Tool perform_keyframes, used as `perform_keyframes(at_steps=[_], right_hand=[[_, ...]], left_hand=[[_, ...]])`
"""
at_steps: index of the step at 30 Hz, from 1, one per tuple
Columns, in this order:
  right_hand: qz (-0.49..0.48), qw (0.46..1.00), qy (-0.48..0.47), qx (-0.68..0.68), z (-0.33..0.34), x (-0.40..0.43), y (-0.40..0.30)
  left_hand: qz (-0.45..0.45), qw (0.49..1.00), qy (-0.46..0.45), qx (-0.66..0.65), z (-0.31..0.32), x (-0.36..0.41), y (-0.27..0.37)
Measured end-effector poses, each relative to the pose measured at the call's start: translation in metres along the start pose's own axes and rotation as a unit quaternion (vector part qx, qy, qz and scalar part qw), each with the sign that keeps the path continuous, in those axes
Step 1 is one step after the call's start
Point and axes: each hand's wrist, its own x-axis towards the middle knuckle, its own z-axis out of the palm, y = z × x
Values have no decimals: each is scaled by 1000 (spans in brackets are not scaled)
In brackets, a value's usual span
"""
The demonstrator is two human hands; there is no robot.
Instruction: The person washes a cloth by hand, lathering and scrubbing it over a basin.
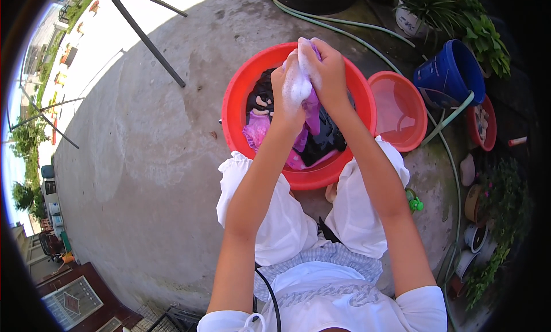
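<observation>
A large red plastic basin (234, 129) stands between my knees. My left hand (289, 93) and my right hand (329, 73) are pressed together over its far half, both closed on a purple cloth (313, 117) that hangs down between them. White suds cover the fingers of my left hand and part of my right. Inside the basin lie dark wet fabric (323, 138) and a pink patterned cloth (258, 132) at the left, with some water. How the purple cloth is folded inside my fists is hidden.
A smaller pink basin (398, 112) touches the red one on the right. Beyond it stand a blue bucket (439, 73) with a green hose (456, 117) over its rim, and potted plants (486, 43). A green-capped bottle (414, 201) is beside my right knee. Metal poles (148, 41) stand at upper left.
</observation>
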Motion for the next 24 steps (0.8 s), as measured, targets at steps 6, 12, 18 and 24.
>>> perform_keyframes(at_steps=[6, 12, 18, 24], right_hand=[[-35, 997, -28, -55, 9, -19, -14], [-43, 992, -86, -76, 19, -38, -21], [-51, 993, -80, -68, 15, -29, -16], [-9, 1000, -5, -7, 4, -2, 0]], left_hand=[[67, 997, -22, 5, -15, 15, 6], [-8, 996, 92, -13, -25, 32, 22], [-8, 997, 72, -27, -19, 22, 21], [77, 997, -1, 23, 0, 6, 1]])
